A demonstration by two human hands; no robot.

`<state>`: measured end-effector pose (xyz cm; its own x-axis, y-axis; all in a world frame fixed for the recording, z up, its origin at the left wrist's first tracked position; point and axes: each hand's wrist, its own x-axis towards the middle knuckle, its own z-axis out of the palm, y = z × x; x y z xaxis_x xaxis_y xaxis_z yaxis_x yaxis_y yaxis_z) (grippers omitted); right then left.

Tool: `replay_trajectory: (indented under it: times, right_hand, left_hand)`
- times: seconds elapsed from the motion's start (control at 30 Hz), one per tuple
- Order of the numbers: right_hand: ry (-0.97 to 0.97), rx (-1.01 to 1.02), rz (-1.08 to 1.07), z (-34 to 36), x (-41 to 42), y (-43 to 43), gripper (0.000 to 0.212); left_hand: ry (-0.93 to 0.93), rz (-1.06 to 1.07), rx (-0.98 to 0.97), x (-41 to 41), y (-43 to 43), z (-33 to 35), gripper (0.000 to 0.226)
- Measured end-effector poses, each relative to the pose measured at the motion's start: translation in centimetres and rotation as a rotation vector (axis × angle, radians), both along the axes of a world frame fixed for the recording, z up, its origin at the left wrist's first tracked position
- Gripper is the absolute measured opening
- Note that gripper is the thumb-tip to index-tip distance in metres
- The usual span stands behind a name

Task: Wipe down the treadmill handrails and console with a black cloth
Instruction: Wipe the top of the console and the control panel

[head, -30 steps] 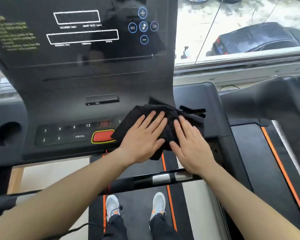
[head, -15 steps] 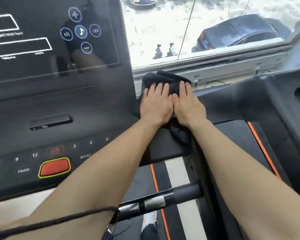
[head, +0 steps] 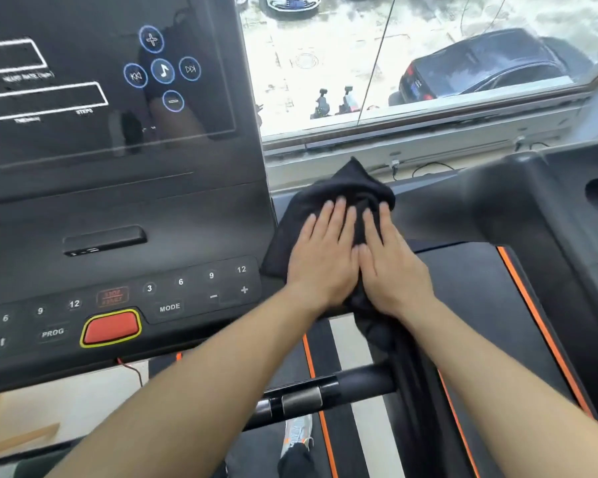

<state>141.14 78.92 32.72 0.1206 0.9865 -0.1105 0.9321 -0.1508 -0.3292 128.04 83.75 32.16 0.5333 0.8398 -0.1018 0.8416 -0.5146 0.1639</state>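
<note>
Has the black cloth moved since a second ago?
Yes. The black cloth slid right, away from the red button: it lay right beside it, and now it sits past the keypad, beyond the right edge of the console.

Brightly lit by daylight through the window [head: 325, 46] at upper right. Faintly mirrored on the glossy console screen [head: 83, 139]. Slightly soft, bowed toward the edges.

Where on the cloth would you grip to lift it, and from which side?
Probably the bunched far peak of the cloth, pinched from above: it stands up beyond the fingertips, while the left hand and right hand press the rest flat.
</note>
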Motion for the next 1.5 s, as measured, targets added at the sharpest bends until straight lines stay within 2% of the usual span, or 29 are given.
replay_trajectory:
  times: [0.17, 0.23, 0.3, 0.43, 0.5, 0.6, 0.73, 0.83, 0.93, 1.03, 1.13, 1.2, 1.23, 1.27, 1.3, 1.37, 1.5]
  right_hand:
    - [0.225, -0.096, -0.184, 0.7, 0.9, 8.3, 0.058]
    - [0.342, -0.093, -0.234, 1.0, 1.0, 9.2, 0.050]
    - [0.375, -0.135, -0.249, 0.7, 1.3, 8.6, 0.047]
    - [0.296, -0.161, -0.317, 0.2, 1.0, 3.2, 0.050]
    - [0.155, -0.130, -0.323, -0.1, 0.2, -0.6, 0.055]
    - [-0.143, -0.041, -0.192, -0.8, -1.7, -5.6, 0.066]
    - [-0.301, 0.040, 0.034, -1.6, -3.3, -7.9, 0.060]
    - [-0.299, 0.068, 0.238, -1.2, -5.1, -6.6, 0.068]
    - [-0.225, 0.071, 0.338, -0.8, -8.1, -4.1, 0.078]
    - [-0.214, 0.072, 0.311, -1.1, -10.0, -3.7, 0.080]
    - [-0.188, 0.072, 0.110, -1.9, -10.5, -7.2, 0.076]
    - [-0.093, 0.000, -0.078, -1.4, -11.6, -9.6, 0.070]
    - [0.019, -0.032, -0.180, -0.9, -12.4, -9.9, 0.066]
    - [0.187, 0.000, -0.294, -0.7, -13.2, -9.8, 0.060]
    - [0.441, 0.056, -0.462, -0.3, -13.9, -9.3, 0.057]
    - [0.814, 0.142, -0.755, 1.3, -14.4, -8.0, 0.063]
    - [1.210, 0.294, -1.034, 1.4, -17.2, -5.7, 0.083]
  left_hand:
    - [-0.001, 0.054, -0.005, 1.9, 8.3, 0.8, 0.055]
    - [0.011, 0.086, -0.025, 2.6, 9.5, 1.2, 0.051]
    - [0.015, 0.127, -0.025, 3.2, 9.5, 1.2, 0.050]
    - [0.007, 0.020, 0.050, 2.5, 5.7, 0.4, 0.063]
    - [0.015, -0.088, 0.020, 1.4, 2.5, 0.2, 0.064]
    - [0.036, -0.168, 0.013, -1.2, -2.2, 0.2, 0.064]
    - [0.046, -0.174, 0.059, -5.0, -5.9, 0.4, 0.064]
    - [0.111, -0.167, 0.116, -8.4, -7.0, 0.7, 0.060]
    - [0.112, -0.180, 0.144, -12.4, -6.6, 0.9, 0.055]
    - [0.111, -0.154, 0.172, -14.3, -6.3, 1.4, 0.055]
    - [0.145, -0.197, 0.154, -12.8, -7.3, 1.8, 0.059]
    - [0.179, -0.285, 0.132, -11.3, -7.3, 1.8, 0.061]
    - [0.181, -0.335, 0.117, -10.5, -6.7, 1.8, 0.063]
    - [0.176, -0.389, 0.102, -9.6, -5.8, 1.9, 0.064]
    - [0.164, -0.448, 0.104, -8.5, -4.6, 2.1, 0.065]
    - [0.183, -0.551, 0.089, -6.7, -2.5, 2.3, 0.062]
    - [0.209, -0.708, 0.092, -5.5, -0.8, 2.9, 0.063]
